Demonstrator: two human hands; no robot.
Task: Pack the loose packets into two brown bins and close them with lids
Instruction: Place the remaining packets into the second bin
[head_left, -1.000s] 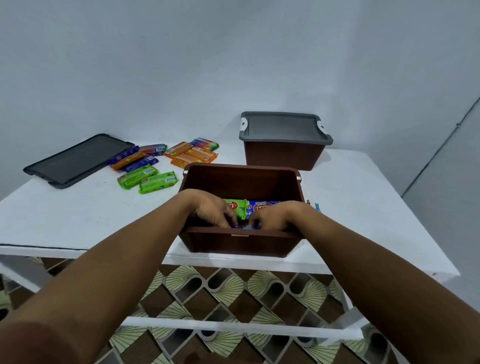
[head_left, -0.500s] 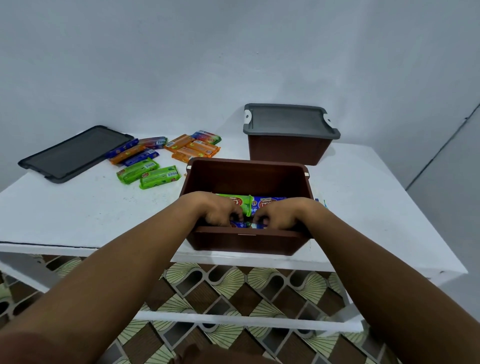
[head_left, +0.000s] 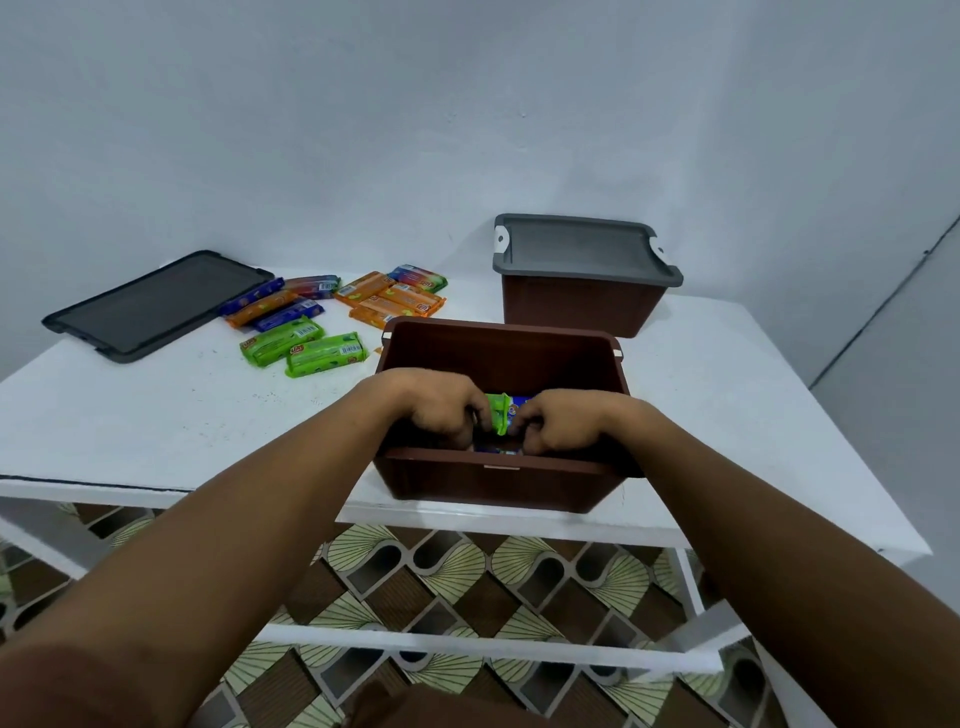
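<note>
An open brown bin (head_left: 498, 480) stands at the table's front edge. Both hands reach inside it. My left hand (head_left: 439, 405) curls on a green packet (head_left: 497, 413), and my right hand (head_left: 563, 423) curls on a blue packet (head_left: 515, 402) beside it. More packets lie under them, mostly hidden. On the table to the left lie loose packets: two green (head_left: 301, 348), several orange (head_left: 389, 304) and several blue (head_left: 288, 314). A second brown bin (head_left: 582, 306) at the back right carries a grey lid (head_left: 584, 249). A loose dark grey lid (head_left: 156, 304) rests at the far left.
The white table (head_left: 156, 415) ends just in front of the open bin. Below it are white rails and a patterned floor (head_left: 441, 571). A pale wall stands close behind the table.
Both hands have drawn closer together over the green and blue packets inside the bin. The view has tilted slightly; the loose packets and lids have not moved.
</note>
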